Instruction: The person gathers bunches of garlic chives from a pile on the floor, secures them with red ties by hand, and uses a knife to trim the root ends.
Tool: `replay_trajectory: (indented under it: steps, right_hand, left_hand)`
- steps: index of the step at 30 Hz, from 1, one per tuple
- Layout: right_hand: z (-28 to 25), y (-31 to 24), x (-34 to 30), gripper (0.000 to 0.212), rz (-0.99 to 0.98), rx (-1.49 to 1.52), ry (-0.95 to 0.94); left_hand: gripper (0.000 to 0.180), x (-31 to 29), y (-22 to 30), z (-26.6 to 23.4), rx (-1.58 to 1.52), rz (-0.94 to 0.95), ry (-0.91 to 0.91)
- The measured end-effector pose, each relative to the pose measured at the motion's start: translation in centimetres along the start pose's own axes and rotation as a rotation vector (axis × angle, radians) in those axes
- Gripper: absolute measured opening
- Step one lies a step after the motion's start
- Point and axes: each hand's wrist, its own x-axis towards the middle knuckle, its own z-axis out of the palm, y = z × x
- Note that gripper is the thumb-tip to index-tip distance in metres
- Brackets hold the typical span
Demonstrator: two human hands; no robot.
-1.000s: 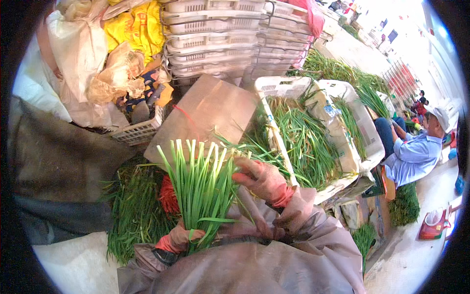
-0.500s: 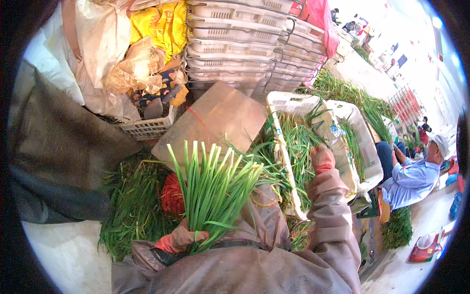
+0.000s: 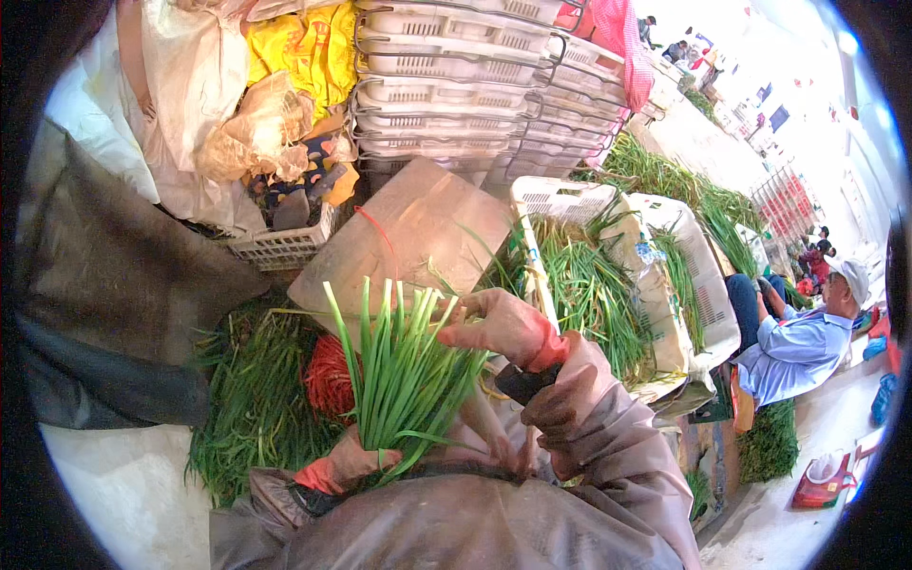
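My left hand (image 3: pixel 348 462), in a reddish glove, is closed around the lower part of a bunch of garlic chives (image 3: pixel 404 394). The bunch stands up in front of my body, pale cut ends at the top and green leaves trailing right. My right hand (image 3: pixel 508 328), also gloved, is at the upper right of the bunch. Its fingers are bent and pressed together on the chives near the pale ends; the fingertips are partly hidden. Close by on the left is a bundle of red ties (image 3: pixel 330 377), with a heap of loose chives (image 3: pixel 261 408) around it.
Ahead lies a brown board (image 3: pixel 404 228). A white crate (image 3: pixel 560 195) of chives stands to the right, another white crate (image 3: pixel 714 285) beyond it. Stacked white crates (image 3: pixel 446 95) rise behind. A person (image 3: pixel 798 347) in a blue shirt sits at far right.
My right hand has moved left from the chive crate to the upper part of the bunch. My left hand keeps its hold in about the same place.
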Motion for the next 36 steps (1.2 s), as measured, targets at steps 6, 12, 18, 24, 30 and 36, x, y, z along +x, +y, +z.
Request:
replay_trajectory:
  steps: [6, 12, 18, 24, 30, 36]
  right_hand:
    - [1.0, 1.7, -0.3, 0.026, -0.034, 0.260, 0.201]
    - [-5.7, 6.7, 1.1, 0.015, -0.472, 0.728, 0.733]
    - [-14.8, 13.8, -6.8, 0.014, -0.472, 0.765, 1.197]
    - [-9.7, 22.4, -8.7, 0.053, 0.088, -0.999, 0.771]
    - [0.6, 9.8, -0.9, 0.110, -0.451, 0.679, -0.123]
    - [2.8, 5.8, 2.0, 0.107, -0.543, 0.989, -0.073]
  left_hand:
    - [0.056, 0.2, 0.0, -0.1, 0.061, -0.044, -0.016]
    - [0.058, -0.6, -1.3, -1.2, 0.060, -0.104, 0.022]
    - [0.063, -1.0, -0.3, -1.6, -0.049, -0.089, 0.042]
    - [0.069, -1.7, 0.6, -2.0, -0.228, -0.153, 0.056]
    - [0.082, 0.0, 1.2, -2.0, -0.117, -0.122, -0.072]
    - [0.101, 2.7, 3.9, 1.1, 0.038, 0.015, -0.155]
